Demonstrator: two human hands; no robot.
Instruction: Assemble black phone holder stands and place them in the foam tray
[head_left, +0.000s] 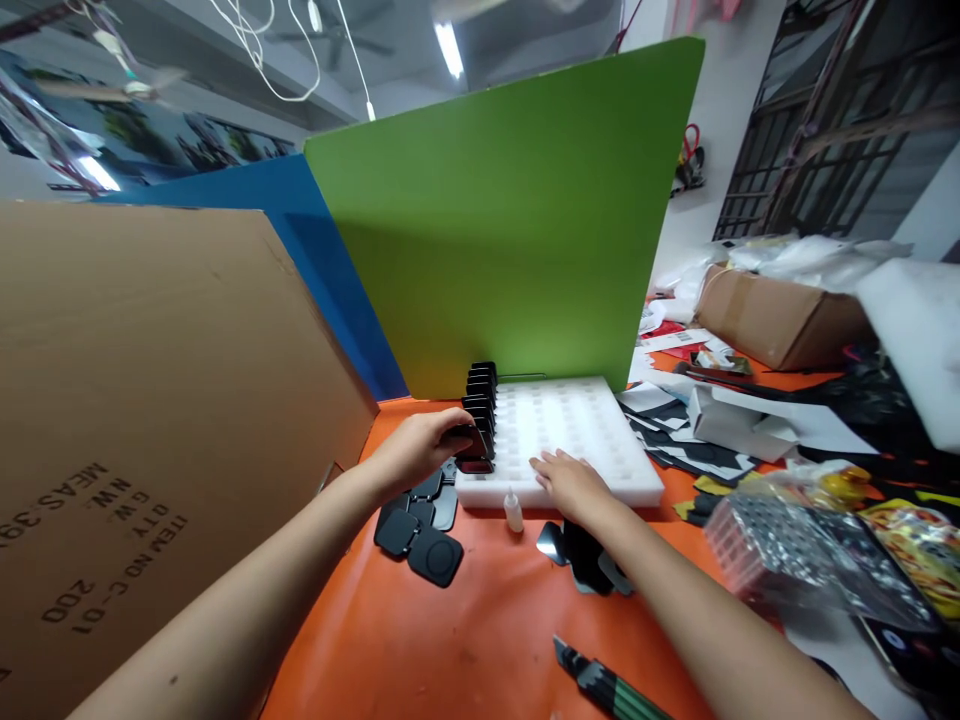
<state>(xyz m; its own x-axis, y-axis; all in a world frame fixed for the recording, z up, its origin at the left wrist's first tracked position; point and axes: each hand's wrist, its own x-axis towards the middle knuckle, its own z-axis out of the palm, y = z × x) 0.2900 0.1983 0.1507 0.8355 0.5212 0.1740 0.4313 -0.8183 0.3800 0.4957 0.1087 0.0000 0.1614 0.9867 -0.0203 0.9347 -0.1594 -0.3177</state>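
Note:
A white foam block [600, 425] with rows of slots lies on the orange table. Along its left side, several thin black square plates [481, 390] stand upright in a row. At the near end of that row, my left hand [435, 438] is closed on a dark flat plate [469, 440]; its fingertips are partly hidden. My right hand [571, 482] rests on the front of the foam, fingers stretched out and holding nothing. Between the hands stands a small white dropper bottle [514, 513]. Black hinged folding pads [421, 548] lie below my left hand, and more dark plates [586, 560] lie under my right wrist.
A utility knife [606, 688] lies at the table's front. A large cardboard box [150, 400] walls the left side, with a green panel [510, 230] behind the foam. Packaging, a clear plastic tray [765, 540] and a carton [780, 315] crowd the right.

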